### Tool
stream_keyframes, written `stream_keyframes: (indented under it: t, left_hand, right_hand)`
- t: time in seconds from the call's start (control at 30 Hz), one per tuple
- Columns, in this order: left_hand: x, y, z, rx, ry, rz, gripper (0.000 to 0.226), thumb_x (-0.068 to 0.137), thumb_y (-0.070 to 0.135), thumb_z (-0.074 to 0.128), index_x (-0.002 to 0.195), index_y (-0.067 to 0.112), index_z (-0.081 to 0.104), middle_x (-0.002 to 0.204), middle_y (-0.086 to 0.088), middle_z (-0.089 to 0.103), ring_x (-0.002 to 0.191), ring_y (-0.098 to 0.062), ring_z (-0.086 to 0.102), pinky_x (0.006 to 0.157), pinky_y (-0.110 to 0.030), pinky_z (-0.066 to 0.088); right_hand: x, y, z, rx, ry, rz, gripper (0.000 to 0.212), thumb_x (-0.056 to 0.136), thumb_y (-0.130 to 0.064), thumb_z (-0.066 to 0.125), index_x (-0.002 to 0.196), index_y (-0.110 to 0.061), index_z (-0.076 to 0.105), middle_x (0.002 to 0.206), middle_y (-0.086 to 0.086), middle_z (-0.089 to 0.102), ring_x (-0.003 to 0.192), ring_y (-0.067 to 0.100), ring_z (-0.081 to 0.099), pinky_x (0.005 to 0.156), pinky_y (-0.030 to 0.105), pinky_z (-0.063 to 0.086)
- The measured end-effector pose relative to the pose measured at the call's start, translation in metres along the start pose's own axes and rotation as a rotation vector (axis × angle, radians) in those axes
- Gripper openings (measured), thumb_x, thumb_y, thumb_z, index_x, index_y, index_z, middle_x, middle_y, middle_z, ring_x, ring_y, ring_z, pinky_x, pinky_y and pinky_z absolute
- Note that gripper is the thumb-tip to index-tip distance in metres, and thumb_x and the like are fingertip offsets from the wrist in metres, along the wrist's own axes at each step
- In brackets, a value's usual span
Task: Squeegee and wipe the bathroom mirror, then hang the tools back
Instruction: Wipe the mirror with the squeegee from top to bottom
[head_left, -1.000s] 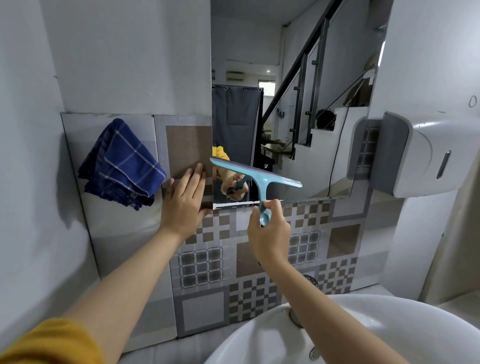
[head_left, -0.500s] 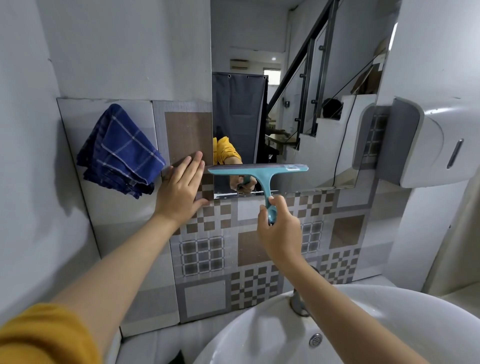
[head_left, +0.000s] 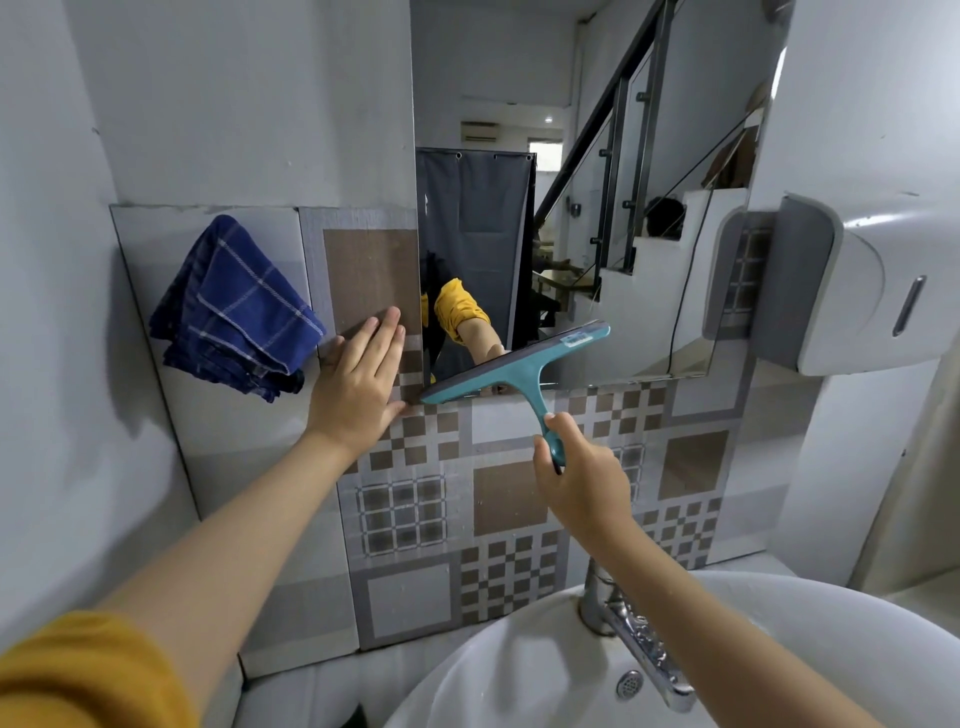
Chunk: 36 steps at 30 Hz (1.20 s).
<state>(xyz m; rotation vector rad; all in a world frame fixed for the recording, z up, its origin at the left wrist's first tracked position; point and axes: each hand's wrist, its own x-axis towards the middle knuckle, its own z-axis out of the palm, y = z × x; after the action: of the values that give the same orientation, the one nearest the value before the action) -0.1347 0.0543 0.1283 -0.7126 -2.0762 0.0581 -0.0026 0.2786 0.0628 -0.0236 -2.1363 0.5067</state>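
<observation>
A tall frameless mirror (head_left: 597, 156) hangs on the wall above patterned tiles. My right hand (head_left: 584, 480) grips the handle of a teal squeegee (head_left: 519, 369). Its blade lies tilted across the mirror's bottom edge, left end low over the tiles, right end high on the glass. My left hand (head_left: 358, 384) rests flat with straight fingers on the tiled wall just left of the mirror. A folded blue checked cloth (head_left: 234, 312) hangs on the wall to the left of that hand.
A white sink (head_left: 779, 649) with a chrome tap (head_left: 634, 639) sits below my right arm. A white and grey paper dispenser (head_left: 852, 291) juts from the wall at the right. A plain wall closes in on the left.
The squeegee has slid down to the mirror's bottom edge and its blade has tipped, left end down and right end up. My left hand stays flat on the tiles.
</observation>
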Motion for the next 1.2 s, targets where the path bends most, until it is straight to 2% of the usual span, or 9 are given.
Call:
stream_keyframes:
  t: [0.07, 0.17, 0.27, 0.5, 0.7, 0.8, 0.9, 1.03, 1.2]
  left_hand:
    - [-0.002, 0.000, 0.003, 0.013, -0.015, -0.002, 0.101, 0.059, 0.039, 0.082, 0.140, 0.005, 0.034, 0.150, -0.012, 0.031, 0.135, -0.032, 0.034, 0.104, -0.049, 0.033]
    - [-0.003, 0.000, 0.005, 0.022, -0.009, 0.006, 0.104, 0.058, 0.044, 0.081, 0.142, 0.007, 0.030, 0.151, -0.012, 0.029, 0.135, -0.033, 0.033, 0.105, -0.049, 0.032]
    - [-0.002, 0.001, 0.004, 0.026, 0.000, 0.018, 0.104, 0.058, 0.042, 0.081, 0.143, 0.011, 0.029, 0.150, -0.015, 0.029, 0.134, -0.035, 0.033, 0.102, -0.051, 0.035]
    - [-0.001, 0.005, 0.002, 0.027, -0.011, 0.035, 0.097, 0.059, 0.035, 0.082, 0.142, 0.020, 0.035, 0.149, -0.019, 0.029, 0.133, -0.040, 0.033, 0.098, -0.055, 0.038]
    - [-0.002, 0.007, 0.001, 0.030, -0.023, 0.016, 0.096, 0.059, 0.035, 0.082, 0.142, 0.021, 0.034, 0.150, -0.019, 0.028, 0.134, -0.039, 0.032, 0.099, -0.054, 0.037]
    - [-0.002, 0.007, 0.001, 0.030, -0.024, 0.012, 0.096, 0.059, 0.034, 0.082, 0.142, 0.021, 0.034, 0.150, -0.018, 0.027, 0.134, -0.039, 0.032, 0.099, -0.054, 0.037]
    - [-0.002, 0.007, 0.002, 0.019, -0.015, 0.013, 0.095, 0.061, 0.033, 0.081, 0.142, 0.021, 0.034, 0.150, -0.018, 0.027, 0.134, -0.039, 0.031, 0.100, -0.054, 0.036]
    - [-0.002, 0.008, 0.002, 0.017, -0.006, 0.019, 0.093, 0.062, 0.032, 0.080, 0.142, 0.019, 0.035, 0.150, -0.019, 0.027, 0.134, -0.040, 0.031, 0.099, -0.055, 0.036]
    - [-0.002, 0.008, 0.002, 0.016, 0.000, 0.021, 0.092, 0.062, 0.030, 0.080, 0.141, 0.018, 0.035, 0.150, -0.019, 0.026, 0.134, -0.041, 0.032, 0.098, -0.057, 0.037]
  right_hand:
    - [-0.001, 0.010, -0.002, -0.046, -0.027, -0.043, 0.018, 0.089, -0.014, 0.061, 0.105, -0.008, 0.055, 0.060, 0.003, 0.060, 0.037, 0.015, 0.044, 0.031, 0.024, 0.036]
    - [0.001, 0.025, -0.008, -0.096, -0.033, -0.105, 0.021, 0.086, -0.016, 0.063, 0.106, -0.009, 0.057, 0.058, 0.003, 0.059, 0.035, 0.013, 0.039, 0.031, 0.014, 0.026]
    - [0.004, 0.033, -0.011, -0.120, -0.046, -0.149, 0.024, 0.086, -0.015, 0.065, 0.107, -0.009, 0.057, 0.060, 0.004, 0.061, 0.035, 0.012, 0.041, 0.031, 0.013, 0.028]
    - [0.006, 0.041, -0.011, -0.149, -0.032, -0.194, 0.025, 0.083, -0.014, 0.068, 0.106, -0.008, 0.059, 0.059, 0.005, 0.061, 0.037, 0.011, 0.037, 0.036, 0.008, 0.019]
    - [0.005, 0.050, -0.010, -0.108, -0.034, -0.213, 0.031, 0.084, -0.015, 0.068, 0.109, -0.017, 0.049, 0.062, 0.005, 0.063, 0.038, 0.013, 0.042, 0.034, 0.012, 0.030]
    - [0.003, 0.057, -0.012, -0.107, -0.040, -0.201, 0.030, 0.085, -0.016, 0.068, 0.109, -0.017, 0.050, 0.065, 0.006, 0.065, 0.039, 0.017, 0.051, 0.032, 0.025, 0.045]
    - [-0.001, 0.070, -0.018, -0.113, -0.032, -0.193, 0.027, 0.082, -0.012, 0.072, 0.105, -0.010, 0.058, 0.064, 0.006, 0.066, 0.038, 0.016, 0.051, 0.032, 0.021, 0.043]
    - [-0.004, 0.096, -0.029, -0.143, -0.053, -0.173, 0.027, 0.081, -0.013, 0.073, 0.104, -0.009, 0.059, 0.068, 0.006, 0.067, 0.040, 0.014, 0.049, 0.033, 0.020, 0.044]
    - [0.001, 0.127, -0.050, -0.192, -0.102, -0.173, 0.022, 0.084, -0.016, 0.070, 0.102, -0.008, 0.061, 0.065, 0.006, 0.066, 0.040, 0.018, 0.052, 0.034, 0.026, 0.047]
